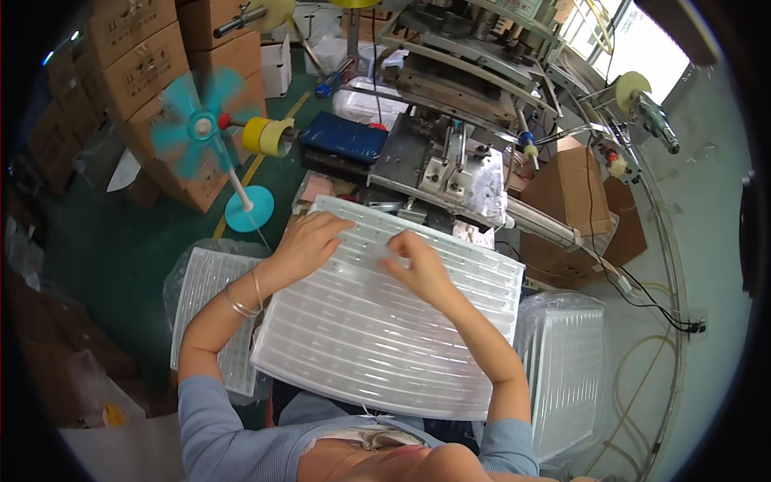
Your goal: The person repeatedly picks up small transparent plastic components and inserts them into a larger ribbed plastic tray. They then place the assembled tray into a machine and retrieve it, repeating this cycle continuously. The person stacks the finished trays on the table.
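Note:
A large white, translucent plastic tray (353, 337) with many parallel ridged rows lies in front of me, its near edge over my lap. My left hand (312, 243) rests on the tray's far left part, fingers stretched out and lying nearly flat. Above the tray's far middle is my right hand (419, 269), its thumb and fingers curled toward each other. Whatever they may hold is too small to make out. Small marks or parts sit along the tray's rows, too fine to name.
Similar ridged trays in clear plastic stand at left (217, 313) and right (566, 377). Beyond is a metal press machine (462, 161) with a blue pad (344, 137) beside it. A turquoise fan (201, 124) stands by stacked cardboard boxes (144, 72). Cables hang at right.

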A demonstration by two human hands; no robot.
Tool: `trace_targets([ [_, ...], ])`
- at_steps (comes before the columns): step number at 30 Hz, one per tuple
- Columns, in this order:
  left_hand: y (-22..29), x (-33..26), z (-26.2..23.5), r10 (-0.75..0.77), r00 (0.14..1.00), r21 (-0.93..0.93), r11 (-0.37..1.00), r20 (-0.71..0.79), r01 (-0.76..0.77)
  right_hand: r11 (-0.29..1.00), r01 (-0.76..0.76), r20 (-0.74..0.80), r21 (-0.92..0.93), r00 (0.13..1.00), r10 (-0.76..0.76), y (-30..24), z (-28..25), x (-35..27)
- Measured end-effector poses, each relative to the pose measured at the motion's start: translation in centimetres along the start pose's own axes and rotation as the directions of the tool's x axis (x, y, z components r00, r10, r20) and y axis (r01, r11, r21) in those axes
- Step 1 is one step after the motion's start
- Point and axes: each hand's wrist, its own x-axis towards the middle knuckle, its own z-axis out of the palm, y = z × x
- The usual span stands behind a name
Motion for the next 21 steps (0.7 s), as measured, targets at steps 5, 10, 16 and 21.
trace_targets([
  [5,3.2,10.8,3.5,0.113,0.955,-0.051,0.990,-0.273,-0.132,0.950,-0.165,-0.348,0.265,0.902,0.254,3.0,-8.1,0.0],
  [10,4.2,19.7,7.5,0.270,0.901,0.333,0.930,-0.341,-0.153,0.957,-0.130,-0.523,0.261,0.814,0.253,4.1,-13.3,0.1],
  [16,3.6,18.5,6.3,0.306,0.844,0.230,0.947,-0.441,-0.224,0.955,-0.031,-0.549,-0.296,0.823,-0.144,3.0,-12.1,5.1],
  [21,2.6,10.3,1.8,0.190,0.931,0.114,0.980,-0.311,-0.162,0.776,0.025,-0.394,-0.631,0.851,-0.348,3.5,-9.5,10.4],
])
